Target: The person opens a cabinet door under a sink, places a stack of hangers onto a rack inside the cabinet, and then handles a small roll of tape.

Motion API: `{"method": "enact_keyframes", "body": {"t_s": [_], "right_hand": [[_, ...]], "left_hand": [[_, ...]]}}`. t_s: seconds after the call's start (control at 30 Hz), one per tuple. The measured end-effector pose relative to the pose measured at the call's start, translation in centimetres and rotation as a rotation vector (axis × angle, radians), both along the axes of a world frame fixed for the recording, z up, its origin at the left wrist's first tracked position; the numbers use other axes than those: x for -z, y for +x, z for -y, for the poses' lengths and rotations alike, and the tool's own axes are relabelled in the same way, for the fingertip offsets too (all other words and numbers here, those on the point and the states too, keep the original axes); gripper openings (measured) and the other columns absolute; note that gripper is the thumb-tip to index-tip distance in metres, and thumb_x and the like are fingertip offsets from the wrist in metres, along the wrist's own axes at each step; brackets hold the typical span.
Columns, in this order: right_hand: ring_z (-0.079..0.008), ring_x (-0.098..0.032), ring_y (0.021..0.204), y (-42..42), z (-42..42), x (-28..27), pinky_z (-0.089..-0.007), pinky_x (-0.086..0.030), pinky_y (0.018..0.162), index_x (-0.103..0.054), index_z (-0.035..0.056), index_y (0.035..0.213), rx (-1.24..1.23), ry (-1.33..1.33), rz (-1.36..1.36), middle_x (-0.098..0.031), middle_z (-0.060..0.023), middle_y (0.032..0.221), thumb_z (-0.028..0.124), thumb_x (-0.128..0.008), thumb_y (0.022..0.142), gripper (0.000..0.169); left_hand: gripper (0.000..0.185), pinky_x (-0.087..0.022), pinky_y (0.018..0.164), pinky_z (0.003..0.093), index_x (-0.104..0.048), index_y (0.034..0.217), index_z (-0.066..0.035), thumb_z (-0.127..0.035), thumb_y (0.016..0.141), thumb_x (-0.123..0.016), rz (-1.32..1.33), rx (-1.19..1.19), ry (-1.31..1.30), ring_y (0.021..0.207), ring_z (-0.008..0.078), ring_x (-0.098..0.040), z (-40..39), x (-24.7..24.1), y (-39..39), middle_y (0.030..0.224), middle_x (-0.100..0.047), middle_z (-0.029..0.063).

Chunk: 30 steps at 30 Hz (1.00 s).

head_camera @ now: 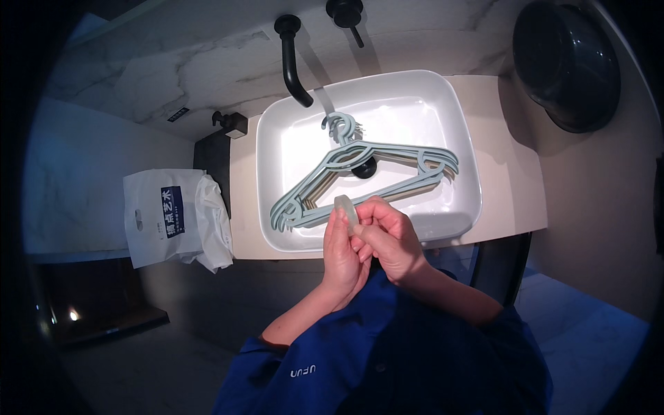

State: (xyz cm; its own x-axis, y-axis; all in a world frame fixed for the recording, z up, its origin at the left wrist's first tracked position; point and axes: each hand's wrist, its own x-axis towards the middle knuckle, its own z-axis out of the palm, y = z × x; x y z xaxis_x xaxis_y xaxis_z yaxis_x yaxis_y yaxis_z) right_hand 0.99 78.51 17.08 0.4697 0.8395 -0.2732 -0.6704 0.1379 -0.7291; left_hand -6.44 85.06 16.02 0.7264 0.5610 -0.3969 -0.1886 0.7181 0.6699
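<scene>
Both my hands meet over the front rim of the white sink (270,207). My left hand (343,259) grips a small roll of clear tape (344,207), held on edge. With bent fingers, my right hand (390,238) pinches the roll's near right side; whether a loose end is between the fingertips is hidden. Just beyond my hands, several pale blue-green plastic clothes hangers (348,158) lie stacked in the basin, hooks towards the wall. Beige hangers (399,193) show beneath them. The black drain cover (364,168) is visible through the stack's middle.
A black wall spout (291,62) reaches over the basin, with a black tap handle (346,13) beside it. On the left are a soap dispenser (236,124) and a white plastic bag (150,223) bearing writing. A dark round basin (568,67) leans at the right.
</scene>
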Motion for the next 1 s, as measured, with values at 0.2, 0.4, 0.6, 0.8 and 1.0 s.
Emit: {"method": "enact_keyframes", "body": {"t_s": [0.2, 0.4, 0.6, 0.8, 1.0], "right_hand": [[-0.0062, -0.051, 0.063, -0.5, 0.0, 0.5, -0.0179, -0.042, 0.048, -0.054, -0.002, 0.088, 0.03, 0.015, 0.076, -0.045, -0.003, 0.085, -0.003, -0.046, 0.076, 0.014], [-0.0059, -0.05, 0.061, -0.3, 0.1, 0.4, -0.0177, -0.042, 0.049, -0.054, -0.002, 0.089, 0.015, 0.073, 0.082, -0.045, -0.0029, 0.085, -0.004, -0.047, 0.076, 0.015], [-0.0044, -0.051, 0.063, -0.3, 0.1, -0.1, -0.0168, -0.042, 0.049, -0.055, -0.0012, 0.09, -0.006, 0.052, 0.073, -0.046, -0.0025, 0.085, 0.006, -0.055, 0.083, 0.01], [-0.0031, -0.05, 0.062, -0.5, 0.2, -0.1, -0.0153, -0.042, 0.051, -0.053, 0.0017, 0.09, 0.001, 0.051, 0.115, -0.049, -0.0004, 0.081, 0.008, -0.052, 0.085, 0.008], [-0.004, -0.051, 0.064, -0.6, 0.3, -0.1, -0.0157, -0.041, 0.049, -0.056, -0.0017, 0.09, 0.024, 0.092, 0.116, -0.046, -0.0022, 0.086, 0.007, -0.055, 0.084, 0.01]], "left_hand": [[0.023, -0.027, 0.042, 0.016, -0.043, 0.101, -0.009, -0.03, 0.095, -0.035, -0.003, -0.009, 0.075, 0.05, 0.0027, -0.03, 0.2, 0.6, 0.1, 0.069, -0.042, -0.0007], [0.023, -0.028, 0.042, 0.0163, -0.042, 0.098, -0.009, -0.03, 0.096, -0.031, -0.032, -0.025, 0.002, 0.05, 0.0039, -0.033, 0.3, -0.8, 0.1, 0.07, -0.042, 0.0004], [0.023, -0.03, 0.042, 0.0164, -0.041, 0.099, -0.009, -0.029, 0.097, -0.03, -0.006, -0.03, 0.045, 0.052, 0.0044, -0.036, 0.3, 0.0, -0.1, 0.072, -0.043, 0.0013], [0.023, -0.029, 0.042, 0.0164, -0.041, 0.1, -0.009, -0.029, 0.097, -0.03, -0.027, -0.046, 0.086, 0.053, 0.004, -0.036, 0.5, -0.2, -0.1, 0.072, -0.043, 0.0013], [0.023, -0.029, 0.042, 0.0165, -0.041, 0.101, -0.009, -0.029, 0.096, -0.031, 0.032, -0.013, 0.115, 0.053, 0.004, -0.036, 0.4, -0.1, -0.4, 0.073, -0.044, 0.0013]]}}
